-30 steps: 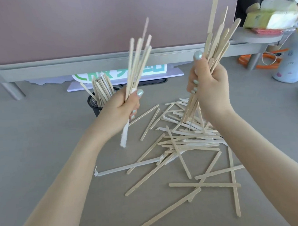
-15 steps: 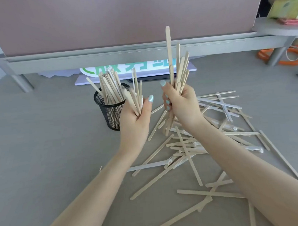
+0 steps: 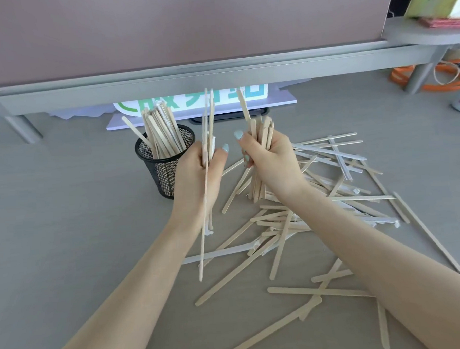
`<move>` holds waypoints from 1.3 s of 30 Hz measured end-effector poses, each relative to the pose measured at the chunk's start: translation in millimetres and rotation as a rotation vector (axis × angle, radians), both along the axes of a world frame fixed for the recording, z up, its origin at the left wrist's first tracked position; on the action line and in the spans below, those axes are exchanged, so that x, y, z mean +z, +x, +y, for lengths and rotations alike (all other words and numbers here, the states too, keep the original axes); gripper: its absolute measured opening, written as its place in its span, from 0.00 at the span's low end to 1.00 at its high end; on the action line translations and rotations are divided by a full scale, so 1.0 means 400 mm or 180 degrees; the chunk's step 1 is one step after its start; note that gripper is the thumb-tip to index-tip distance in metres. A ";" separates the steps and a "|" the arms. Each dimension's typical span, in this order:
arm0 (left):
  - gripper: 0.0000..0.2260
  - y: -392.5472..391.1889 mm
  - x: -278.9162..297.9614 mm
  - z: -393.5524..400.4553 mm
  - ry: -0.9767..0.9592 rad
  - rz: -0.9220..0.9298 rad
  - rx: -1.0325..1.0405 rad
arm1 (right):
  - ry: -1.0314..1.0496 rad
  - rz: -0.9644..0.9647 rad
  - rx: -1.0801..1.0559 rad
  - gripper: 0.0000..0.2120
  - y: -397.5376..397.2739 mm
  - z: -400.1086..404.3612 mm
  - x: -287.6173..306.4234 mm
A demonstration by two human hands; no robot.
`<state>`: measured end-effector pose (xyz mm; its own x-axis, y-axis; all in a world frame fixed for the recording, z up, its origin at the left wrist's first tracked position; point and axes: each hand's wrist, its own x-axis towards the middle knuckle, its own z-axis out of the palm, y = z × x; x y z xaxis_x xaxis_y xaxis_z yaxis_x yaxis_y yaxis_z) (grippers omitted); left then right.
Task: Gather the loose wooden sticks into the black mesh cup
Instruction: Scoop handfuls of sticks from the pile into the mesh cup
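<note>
Mid-gathering, the left hand (image 3: 197,173) and right hand (image 3: 271,159) each had fingers clenched round an upright bundle of sticks beside the part-filled black mesh cup (image 3: 165,161), so the next move apparently called for dropping them in, many loose sticks (image 3: 291,224) remaining on the worktop (image 3: 67,208).

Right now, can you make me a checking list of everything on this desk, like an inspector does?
Surface: grey desk, bare on the left side.
Job's things: black mesh cup upright, already part full of sticks; loose wooden sticks scattered in a pile on the right.
Clutter: green and white sign behind the cup; a yellow box on the small shelf.
Grippers: left hand grips a thin bundle beside the cup; right hand grips a thicker bundle over the pile.
Cables: orange strap and a thin cord at far right.
Surroundings: pink divider panel on a grey rail.
</note>
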<state>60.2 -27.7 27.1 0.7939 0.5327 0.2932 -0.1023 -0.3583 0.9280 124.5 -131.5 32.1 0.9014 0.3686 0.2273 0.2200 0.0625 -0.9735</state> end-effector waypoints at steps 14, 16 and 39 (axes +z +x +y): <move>0.13 -0.028 0.037 -0.025 -0.0081 -0.0745 0.0216 | 0.0071 -0.0270 -0.0049 0.22 -0.029 -0.002 0.021; 0.13 -0.031 0.039 -0.026 -0.0025 -0.0721 0.0224 | -0.0001 -0.0216 0.0026 0.20 -0.026 -0.004 0.024; 0.22 -0.044 0.208 0.131 -0.0088 -0.1242 0.0895 | -0.2235 -0.0534 0.0330 0.20 0.006 -0.058 0.044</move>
<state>42.7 24.6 110.5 0.4515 0.7227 0.5233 -0.3474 -0.3978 0.8492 126.8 -154.8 49.5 0.8277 0.5599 0.0380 0.3967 -0.5358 -0.7454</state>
